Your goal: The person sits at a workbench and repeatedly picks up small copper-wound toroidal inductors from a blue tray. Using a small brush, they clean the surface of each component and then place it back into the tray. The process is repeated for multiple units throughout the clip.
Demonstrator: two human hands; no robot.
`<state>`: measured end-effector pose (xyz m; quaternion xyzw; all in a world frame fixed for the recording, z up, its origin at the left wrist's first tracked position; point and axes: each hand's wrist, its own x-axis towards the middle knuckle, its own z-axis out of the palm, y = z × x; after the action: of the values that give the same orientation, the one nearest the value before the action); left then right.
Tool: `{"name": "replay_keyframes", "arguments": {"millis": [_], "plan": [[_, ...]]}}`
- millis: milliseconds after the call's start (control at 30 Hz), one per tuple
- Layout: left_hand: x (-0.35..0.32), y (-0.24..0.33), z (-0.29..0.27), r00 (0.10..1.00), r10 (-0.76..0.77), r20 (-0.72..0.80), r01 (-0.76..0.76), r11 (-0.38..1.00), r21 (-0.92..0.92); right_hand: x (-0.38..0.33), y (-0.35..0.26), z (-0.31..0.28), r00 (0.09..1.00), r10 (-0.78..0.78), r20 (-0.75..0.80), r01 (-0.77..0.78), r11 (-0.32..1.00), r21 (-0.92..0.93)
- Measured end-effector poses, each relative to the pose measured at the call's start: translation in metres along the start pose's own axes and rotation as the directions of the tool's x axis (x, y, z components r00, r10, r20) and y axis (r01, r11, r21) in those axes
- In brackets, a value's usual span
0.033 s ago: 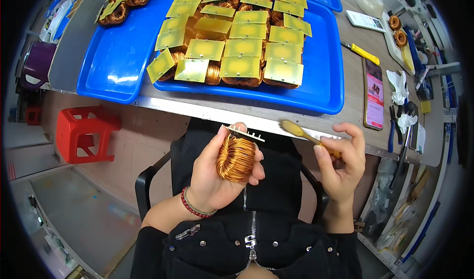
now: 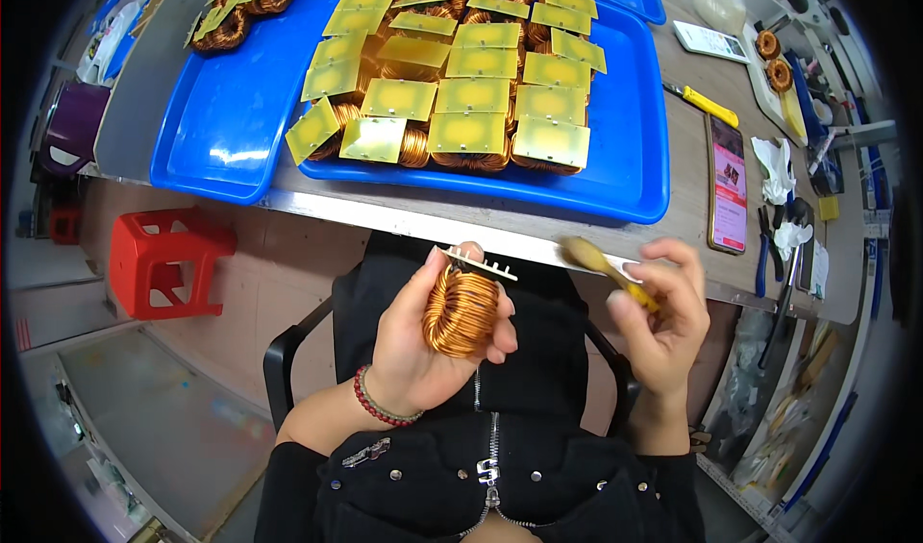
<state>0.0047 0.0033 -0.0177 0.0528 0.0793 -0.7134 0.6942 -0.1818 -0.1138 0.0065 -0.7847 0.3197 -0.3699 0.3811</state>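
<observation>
Head view: the left hand (image 2: 409,346) grips a copper coil (image 2: 463,314) above the person's lap, its underside hidden; the board (image 2: 481,264) atop it shows nearly edge-on. The right hand (image 2: 666,327) pinches a motion-blurred, brush-like tool (image 2: 585,254), its handle partly covered.

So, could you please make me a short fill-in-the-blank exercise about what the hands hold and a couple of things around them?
1. The left hand holds a coil wound from copper-coloured ____.
2. The right hand holds a brush by its ____.
3. A beaded bracelet circles the person's ____ wrist.
4. The large plastic stool on the floor is coloured ____.

Missing words: wire; handle; left; red.
</observation>
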Motion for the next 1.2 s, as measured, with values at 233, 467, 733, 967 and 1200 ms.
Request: {"name": "replay_keyframes", "arguments": {"millis": [233,467,733,967,1200], "plan": [[0.003,-0.011,0.016,0.978,-0.029,-0.206,0.083,0.962,0.261,0.024,-0.025,0.05,0.944,-0.175,0.281,0.119,0.972,0.203],[0.0,-0.004,0.003,0.988,0.083,0.127,-0.151,0.529,0.835,0.02,-0.02,0.056,0.939,0.094,0.332,-0.276,0.783,0.558],[0.016,-0.002,-0.007,0.697,0.433,0.571,-0.417,-0.404,0.814,0.008,-0.019,0.067,0.746,0.228,0.626,-0.645,0.013,0.764],[0.015,-0.003,-0.013,0.567,0.44,0.697,-0.644,-0.291,0.707,0.006,-0.011,0.058,0.876,0.151,0.459,-0.462,0.538,0.705],[0.007,0.005,-0.001,0.57,0.364,0.736,-0.581,-0.455,0.675,0.013,-0.003,0.012,0.938,-0.344,0.051,0.345,0.904,-0.251]]}}
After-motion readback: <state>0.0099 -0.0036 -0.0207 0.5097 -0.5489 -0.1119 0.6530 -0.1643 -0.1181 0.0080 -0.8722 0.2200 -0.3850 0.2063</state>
